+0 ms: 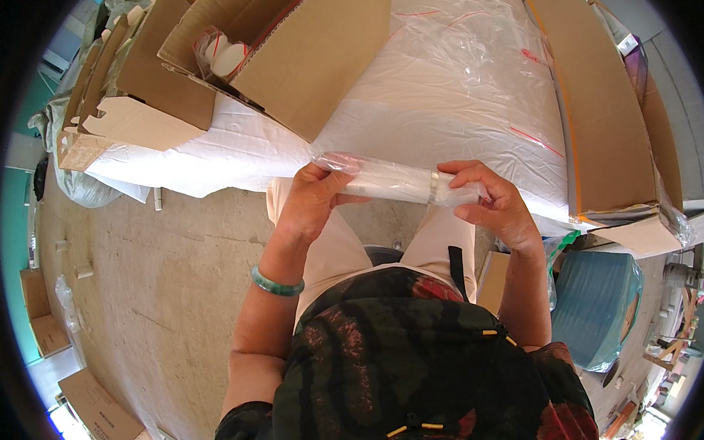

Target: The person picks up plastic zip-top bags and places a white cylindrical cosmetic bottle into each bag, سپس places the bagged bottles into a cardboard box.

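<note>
we cannot tell what the long whitish roll of clear plastic (393, 178) encloses; the right hand (505, 208) hides part of one end. the top edge cuts the open brown cardboard box (315, 58); we cannot read the tiny print on the tan cardboard carton (103, 411).

Before me: one broad work surface (434, 136), draped in creased white sheeting. To my left: bare floor (167, 265), grey-brown, scuffed and marked, running toward a teal wall panel (14, 259) at my view's edge. Behind me, low left: one bright opening (69, 433), overexposed, window or doorway indistinguishable; similar glare low right.
</note>
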Demonstrator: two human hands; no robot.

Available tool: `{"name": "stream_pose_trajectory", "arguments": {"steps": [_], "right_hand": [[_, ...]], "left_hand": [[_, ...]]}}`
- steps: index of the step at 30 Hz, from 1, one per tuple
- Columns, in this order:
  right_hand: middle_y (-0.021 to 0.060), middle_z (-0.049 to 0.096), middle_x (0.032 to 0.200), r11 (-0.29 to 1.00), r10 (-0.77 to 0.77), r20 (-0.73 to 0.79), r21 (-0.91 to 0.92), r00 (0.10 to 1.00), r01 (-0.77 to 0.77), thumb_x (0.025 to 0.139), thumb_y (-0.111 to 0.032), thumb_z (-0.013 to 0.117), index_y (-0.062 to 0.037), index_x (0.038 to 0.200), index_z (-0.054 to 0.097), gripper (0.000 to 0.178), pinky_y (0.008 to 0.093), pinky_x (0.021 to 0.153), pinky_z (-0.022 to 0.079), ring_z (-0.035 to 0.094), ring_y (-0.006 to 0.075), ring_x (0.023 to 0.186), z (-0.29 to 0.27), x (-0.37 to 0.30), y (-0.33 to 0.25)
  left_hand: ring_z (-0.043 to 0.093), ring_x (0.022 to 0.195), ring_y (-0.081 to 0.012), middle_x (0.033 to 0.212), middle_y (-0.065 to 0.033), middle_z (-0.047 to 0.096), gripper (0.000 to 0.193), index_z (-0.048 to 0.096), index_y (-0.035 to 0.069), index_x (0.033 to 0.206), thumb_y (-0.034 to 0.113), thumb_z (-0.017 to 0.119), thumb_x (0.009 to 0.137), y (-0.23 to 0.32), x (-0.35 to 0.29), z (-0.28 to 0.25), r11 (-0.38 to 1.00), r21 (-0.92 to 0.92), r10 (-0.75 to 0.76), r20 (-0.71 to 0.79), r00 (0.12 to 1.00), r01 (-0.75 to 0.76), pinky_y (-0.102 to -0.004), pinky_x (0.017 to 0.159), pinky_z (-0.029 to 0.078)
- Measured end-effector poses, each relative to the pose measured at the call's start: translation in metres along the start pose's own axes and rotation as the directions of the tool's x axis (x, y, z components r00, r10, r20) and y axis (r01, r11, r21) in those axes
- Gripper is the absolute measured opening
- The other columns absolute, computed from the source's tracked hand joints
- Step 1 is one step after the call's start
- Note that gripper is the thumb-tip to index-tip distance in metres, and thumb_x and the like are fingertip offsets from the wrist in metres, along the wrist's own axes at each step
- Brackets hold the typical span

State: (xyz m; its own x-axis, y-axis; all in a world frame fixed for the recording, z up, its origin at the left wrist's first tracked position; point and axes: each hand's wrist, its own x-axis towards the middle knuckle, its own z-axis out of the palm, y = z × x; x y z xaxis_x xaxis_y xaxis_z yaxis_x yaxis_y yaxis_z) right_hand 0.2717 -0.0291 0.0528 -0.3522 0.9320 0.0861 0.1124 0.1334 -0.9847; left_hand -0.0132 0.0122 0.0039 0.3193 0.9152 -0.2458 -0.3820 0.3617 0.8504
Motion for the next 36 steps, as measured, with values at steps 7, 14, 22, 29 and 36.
{"name": "stream_pose_trajectory", "arguments": {"steps": [7,14,22,29,36], "right_hand": [[0.0105,0.060,0.118,0.951,0.167,-0.161,0.285,0.973,-0.117,0.087,-0.006,0.061,-0.0070,0.102,0.058,0.015,0.0273,0.078,0.049,0.058,0.0123,0.092,0.000,0.000,0.003],[0.0114,0.058,0.122,0.919,0.230,-0.188,0.363,0.955,-0.150,0.086,-0.012,0.066,-0.0060,0.109,0.053,0.027,0.0290,0.081,0.050,0.059,0.0147,0.096,-0.003,-0.002,0.010],[0.0095,0.051,0.130,0.992,0.047,-0.098,0.124,0.994,-0.034,0.076,-0.007,0.075,-0.0060,0.118,0.050,0.049,0.0321,0.095,0.044,0.052,0.0169,0.111,0.010,-0.003,-0.008],[0.0025,0.056,0.107,0.967,0.185,-0.295,0.225,0.937,-0.120,0.082,-0.012,0.071,-0.0056,0.114,0.054,0.036,0.0266,0.080,0.049,0.054,0.0111,0.096,0.002,-0.005,-0.008],[0.0075,0.057,0.112,0.965,0.149,-0.239,0.247,0.959,-0.089,0.079,-0.017,0.075,-0.0040,0.120,0.049,0.050,0.0274,0.084,0.048,0.056,0.0156,0.100,0.000,-0.006,-0.006]], "left_hand": [[0.061,0.104,-0.0242,0.120,-0.0144,0.060,0.035,0.058,0.003,0.116,0.004,0.066,0.082,0.012,-0.007,0.007,0.971,0.149,0.162,0.178,0.971,-0.189,-0.0381,0.080,0.058],[0.062,0.098,-0.0196,0.115,-0.0097,0.061,0.029,0.059,0.007,0.115,0.010,0.065,0.087,0.010,-0.005,0.009,0.971,0.123,0.188,0.132,0.973,-0.204,-0.0344,0.077,0.058],[0.063,0.089,-0.0167,0.105,-0.0061,0.061,0.030,0.057,0.005,0.115,0.026,0.059,0.094,0.007,-0.004,0.008,0.987,0.140,0.095,-0.094,0.991,-0.081,-0.0335,0.073,0.059],[0.064,0.084,-0.0176,0.107,-0.0074,0.061,0.039,0.053,0.008,0.121,0.011,0.068,0.085,0.010,-0.009,0.010,0.957,0.141,0.234,0.132,0.963,-0.252,-0.0322,0.071,0.056],[0.062,0.074,-0.0160,0.102,-0.0042,0.060,0.035,0.054,0.009,0.121,0.012,0.065,0.088,0.006,-0.012,0.008,0.983,0.057,0.170,0.047,0.984,-0.173,-0.0293,0.065,0.055]]}}
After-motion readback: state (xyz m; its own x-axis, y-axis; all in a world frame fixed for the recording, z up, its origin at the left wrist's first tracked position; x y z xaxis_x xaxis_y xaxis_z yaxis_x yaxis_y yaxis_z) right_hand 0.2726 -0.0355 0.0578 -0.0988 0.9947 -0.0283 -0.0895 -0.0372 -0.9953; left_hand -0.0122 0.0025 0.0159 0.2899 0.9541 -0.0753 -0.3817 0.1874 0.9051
